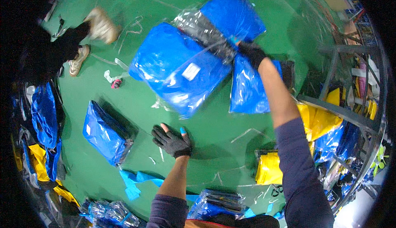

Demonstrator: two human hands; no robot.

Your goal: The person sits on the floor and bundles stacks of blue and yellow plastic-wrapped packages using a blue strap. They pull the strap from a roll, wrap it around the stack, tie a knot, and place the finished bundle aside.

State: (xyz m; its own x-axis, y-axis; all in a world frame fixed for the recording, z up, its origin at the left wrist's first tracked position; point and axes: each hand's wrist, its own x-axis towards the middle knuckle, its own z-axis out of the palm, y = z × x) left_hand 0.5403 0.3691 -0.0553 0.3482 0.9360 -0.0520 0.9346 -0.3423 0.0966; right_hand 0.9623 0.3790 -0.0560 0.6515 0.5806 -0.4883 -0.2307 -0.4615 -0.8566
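Observation:
My left hand [173, 141], in a dark fingerless-tipped glove with blue tape on one finger, is open with its fingers spread, low over the green floor. My right hand [251, 52], gloved the same way, reaches far forward and closes on the clear plastic at the edge of a large blue package [165, 63]. That package has a white label and lies flat. Against it rests another blue package [233, 13] with a grey plastic-covered end. Partly under my right forearm lies a third blue package [249, 88]. Exactly where my right fingertips grip is hidden.
A smaller wrapped blue package [107, 133] lies left of my left hand. Yellow folded fabric [269, 168] and a metal rack [338, 112] stand on the right. Another person's shoe [101, 26] is at the upper left. Blue strips [136, 180] and plastic scraps litter the floor.

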